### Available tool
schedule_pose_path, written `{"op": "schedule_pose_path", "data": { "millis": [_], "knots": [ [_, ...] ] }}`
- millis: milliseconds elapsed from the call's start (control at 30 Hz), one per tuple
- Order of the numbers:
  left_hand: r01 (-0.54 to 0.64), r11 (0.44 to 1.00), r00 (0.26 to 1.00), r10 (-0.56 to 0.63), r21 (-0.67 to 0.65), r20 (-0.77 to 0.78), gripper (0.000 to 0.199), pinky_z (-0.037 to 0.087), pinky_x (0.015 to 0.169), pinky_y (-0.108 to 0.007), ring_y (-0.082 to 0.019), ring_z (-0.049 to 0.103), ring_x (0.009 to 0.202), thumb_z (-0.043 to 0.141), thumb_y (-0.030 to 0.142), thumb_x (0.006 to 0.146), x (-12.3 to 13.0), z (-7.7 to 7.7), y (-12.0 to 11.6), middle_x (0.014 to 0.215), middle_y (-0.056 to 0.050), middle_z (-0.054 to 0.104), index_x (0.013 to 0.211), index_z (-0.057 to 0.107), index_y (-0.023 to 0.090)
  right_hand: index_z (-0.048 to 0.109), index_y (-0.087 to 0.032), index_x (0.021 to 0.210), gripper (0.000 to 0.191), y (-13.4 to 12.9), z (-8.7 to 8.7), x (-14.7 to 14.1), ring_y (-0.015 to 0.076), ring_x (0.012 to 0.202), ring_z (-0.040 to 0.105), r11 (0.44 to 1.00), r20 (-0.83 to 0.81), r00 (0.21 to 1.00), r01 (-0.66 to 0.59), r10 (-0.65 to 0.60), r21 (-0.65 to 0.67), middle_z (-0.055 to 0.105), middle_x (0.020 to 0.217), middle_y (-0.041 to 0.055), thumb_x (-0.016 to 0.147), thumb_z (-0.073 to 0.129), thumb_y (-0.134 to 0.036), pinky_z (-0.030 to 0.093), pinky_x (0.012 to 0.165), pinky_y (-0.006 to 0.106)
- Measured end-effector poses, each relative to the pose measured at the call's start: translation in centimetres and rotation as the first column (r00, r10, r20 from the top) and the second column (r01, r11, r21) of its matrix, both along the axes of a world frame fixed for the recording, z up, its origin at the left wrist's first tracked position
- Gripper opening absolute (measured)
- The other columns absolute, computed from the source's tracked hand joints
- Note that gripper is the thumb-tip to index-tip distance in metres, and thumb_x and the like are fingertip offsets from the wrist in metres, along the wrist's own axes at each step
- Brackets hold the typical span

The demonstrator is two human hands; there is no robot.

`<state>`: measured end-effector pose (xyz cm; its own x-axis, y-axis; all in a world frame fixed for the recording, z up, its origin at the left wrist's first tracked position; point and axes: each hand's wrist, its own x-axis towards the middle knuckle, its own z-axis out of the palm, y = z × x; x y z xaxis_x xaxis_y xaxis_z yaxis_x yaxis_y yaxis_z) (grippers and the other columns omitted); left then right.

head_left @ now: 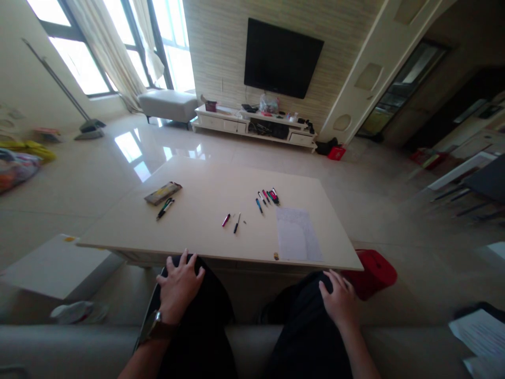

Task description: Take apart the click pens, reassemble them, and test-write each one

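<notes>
My left hand (180,286) rests on my left knee with its fingers spread, holding nothing; a watch is on that wrist. On the other knee lies my right hand (340,299), fingers apart and nothing in them. Both are just below the near edge of the pale table (197,195). Near its middle lie a dark red pen part (226,220), a dark pen part (237,223) and tiny pieces. Behind and to the right are a blue pen (259,206) and several other pens (264,196). A white sheet (298,234) lies at the right.
At the table's left are a pen pouch (163,193) and dark pens (165,209). A small brown piece (276,256) sits at the near edge. A red stool (374,273) stands beside the table's right corner. Beyond are a TV cabinet (224,123) and a grey bench (169,104).
</notes>
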<state>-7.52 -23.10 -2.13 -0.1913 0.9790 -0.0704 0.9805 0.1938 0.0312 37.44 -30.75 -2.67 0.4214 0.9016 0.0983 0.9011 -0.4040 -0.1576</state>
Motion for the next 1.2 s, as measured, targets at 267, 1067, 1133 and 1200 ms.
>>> {"op": "schedule_pose_path", "data": {
  "millis": [267, 1067, 1133, 1200],
  "knots": [
    [0.004, 1.000, 1.000, -0.004, -0.001, -0.012, 0.053, 0.042, 0.092, -0.070, -0.048, 0.028, 0.140, 0.037, 0.045, 0.095, 0.26, 0.22, 0.05, 0.160, -0.007, 0.035, 0.141, 0.055, 0.026, 0.065, -0.027, 0.125, 0.048, 0.12, 0.43, -0.47, 0.0324, 0.130, 0.042, 1.000, -0.001, 1.000, 0.023, -0.023, -0.021, 0.057, 0.142, 0.0019, 0.089, 0.040, -0.048, 0.039, 0.107, 0.052],
    [0.004, 1.000, 1.000, -0.004, 0.012, -0.002, 0.052, 0.040, 0.094, -0.069, -0.048, 0.027, 0.140, 0.039, 0.043, 0.094, 0.21, -0.05, 0.09, 0.160, -0.009, 0.034, 0.139, 0.056, 0.025, 0.064, -0.025, 0.125, 0.051, 0.14, 0.17, -0.02, 0.0336, 0.130, 0.043, 1.000, -0.026, 1.000, 0.005, -0.005, -0.014, 0.057, 0.142, 0.0031, 0.088, 0.039, -0.050, 0.038, 0.107, 0.051],
    [0.002, 1.000, 1.000, -0.002, 0.009, -0.005, 0.052, 0.041, 0.094, -0.069, -0.048, 0.027, 0.140, 0.039, 0.043, 0.094, 0.16, -0.05, 0.11, 0.160, -0.008, 0.035, 0.139, 0.057, 0.025, 0.064, -0.025, 0.126, 0.052, 0.13, 0.17, 0.00, 0.0340, 0.130, 0.043, 1.000, -0.025, 1.000, 0.002, -0.002, -0.017, 0.057, 0.142, 0.0031, 0.088, 0.039, -0.051, 0.039, 0.106, 0.052],
    [0.002, 1.000, 1.000, -0.002, 0.010, -0.004, 0.052, 0.041, 0.093, -0.069, -0.048, 0.027, 0.140, 0.039, 0.044, 0.094, 0.12, -0.02, 0.13, 0.160, -0.008, 0.035, 0.139, 0.056, 0.025, 0.064, -0.025, 0.126, 0.053, 0.12, 0.07, 0.09, 0.0343, 0.130, 0.043, 1.000, -0.022, 1.000, -0.001, 0.001, -0.018, 0.057, 0.142, 0.0032, 0.088, 0.039, -0.051, 0.039, 0.106, 0.052]
  ]
}}
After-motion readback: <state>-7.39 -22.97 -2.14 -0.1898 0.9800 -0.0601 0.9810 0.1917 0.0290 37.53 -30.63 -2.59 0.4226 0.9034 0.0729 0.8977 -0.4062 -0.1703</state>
